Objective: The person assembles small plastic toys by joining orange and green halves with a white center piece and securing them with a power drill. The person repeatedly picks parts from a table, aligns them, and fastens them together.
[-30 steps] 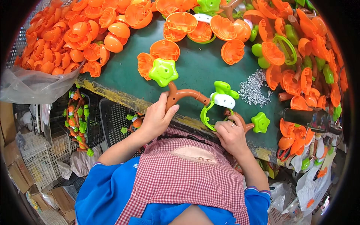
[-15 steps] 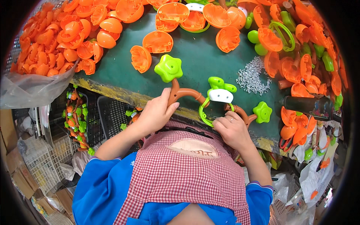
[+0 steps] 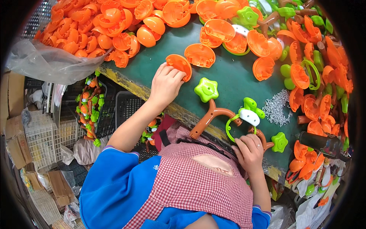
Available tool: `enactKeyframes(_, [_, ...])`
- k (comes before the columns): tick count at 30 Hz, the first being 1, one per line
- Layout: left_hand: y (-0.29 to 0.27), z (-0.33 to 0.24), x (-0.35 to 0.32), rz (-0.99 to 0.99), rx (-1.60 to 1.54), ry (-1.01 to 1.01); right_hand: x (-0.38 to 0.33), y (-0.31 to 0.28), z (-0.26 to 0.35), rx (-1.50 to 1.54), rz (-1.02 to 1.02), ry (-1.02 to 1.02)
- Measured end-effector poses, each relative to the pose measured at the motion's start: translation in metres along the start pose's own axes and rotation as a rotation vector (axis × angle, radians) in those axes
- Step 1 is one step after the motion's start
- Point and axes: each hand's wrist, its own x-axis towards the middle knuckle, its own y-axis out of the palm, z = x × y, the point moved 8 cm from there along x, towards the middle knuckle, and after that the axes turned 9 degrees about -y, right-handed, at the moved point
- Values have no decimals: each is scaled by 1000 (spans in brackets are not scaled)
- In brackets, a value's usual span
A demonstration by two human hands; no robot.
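My left hand reaches forward on the bench, its fingers closed on the near rim of an orange plastic half-shell. My right hand is at the bench's front edge, fingers curled on a curved brown branch piece that ends in a green star. Against those fingers rests a light green ring, joined to a white oval piece and green leaf-like lobes. Between my hands lies a forked brown branch topped by another green star, untouched.
Orange half-shells are heaped at the far left beside a clear plastic bag. Small silver screws lie in a pile. A dark power screwdriver sits at right near mixed orange, brown and green parts. Crates stand below left.
My left hand has let go of the forked brown branch and moved forward onto an orange half-shell. My right hand stays with the branch and ring. The whole view has shifted.
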Motion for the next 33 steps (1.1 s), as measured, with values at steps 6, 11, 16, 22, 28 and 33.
enactKeyframes(6, [-38, -31, 8, -147, -194, 81, -12, -38, -15, 140, -325, 173])
enactKeyframes(11, [-28, -64, 26, -128, -312, 451, 7, -50, -32, 131, -371, 257])
enactKeyframes(16, [6, -95, 49, -103, -285, 487, 23, -32, -32, 131, -304, 188])
enactKeyframes(22, [-52, 30, 79, -439, -162, -169, -12, -35, -29, 124, -342, 290])
enactKeyframes(28, [-38, 97, 144, -421, 7, -322, -16, -31, -40, 179, -415, 427])
enactKeyframes(33, [19, 145, 225, -280, 12, -201, 6, -40, -37, 173, -394, 289])
